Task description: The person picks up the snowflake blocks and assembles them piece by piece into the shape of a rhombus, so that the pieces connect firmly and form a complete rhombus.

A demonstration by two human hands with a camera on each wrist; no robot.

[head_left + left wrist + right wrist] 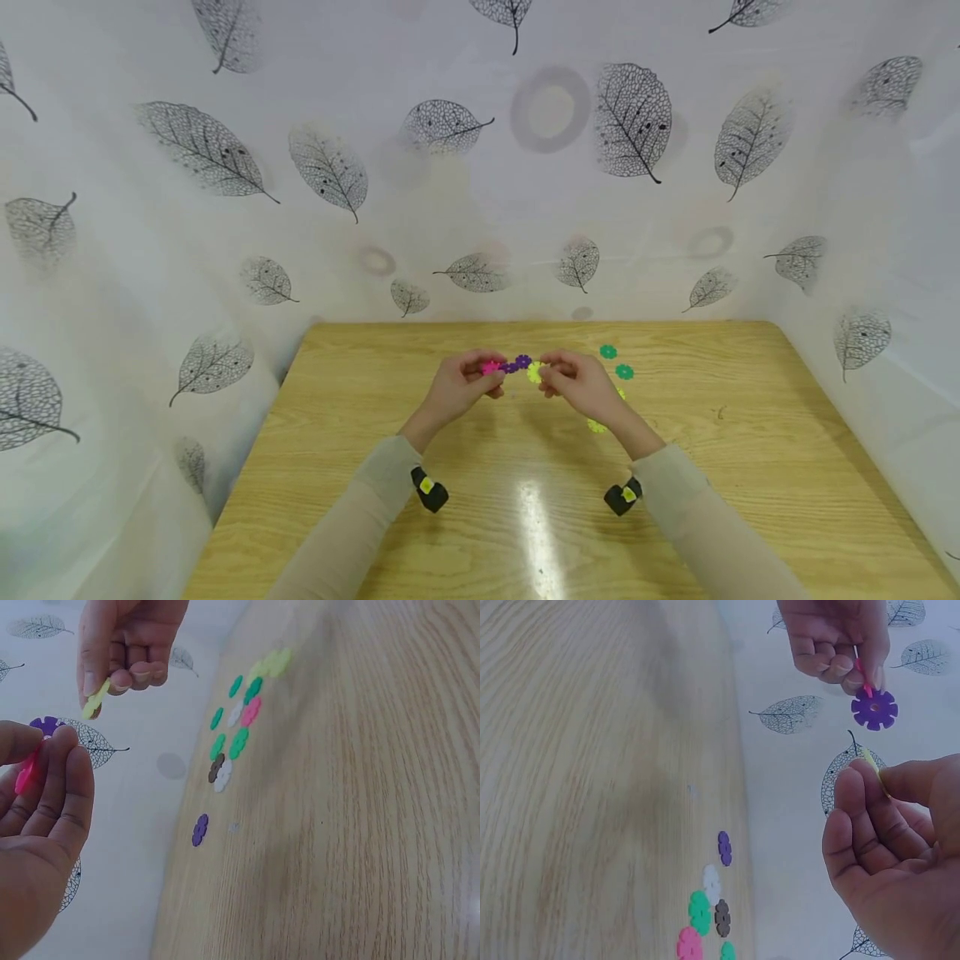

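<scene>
Cloth sleeves, notched yellow disc between fingers

the head view is bright, with white glare streaking the worktop and soft shadows; both wrist views look dimmer, hazy, the left's far yellow pieces blurred.

- Bench: cloth behind its far edge and along its left and right sides
- Over the bench's far part, left of its middle: left grip, two touching discs in it
- Over the bench's far part, right of its middle: right grip, one disc in it
- On the bench, right of its middle: loose discs
- On the bench, left of those: a lone disc
</scene>
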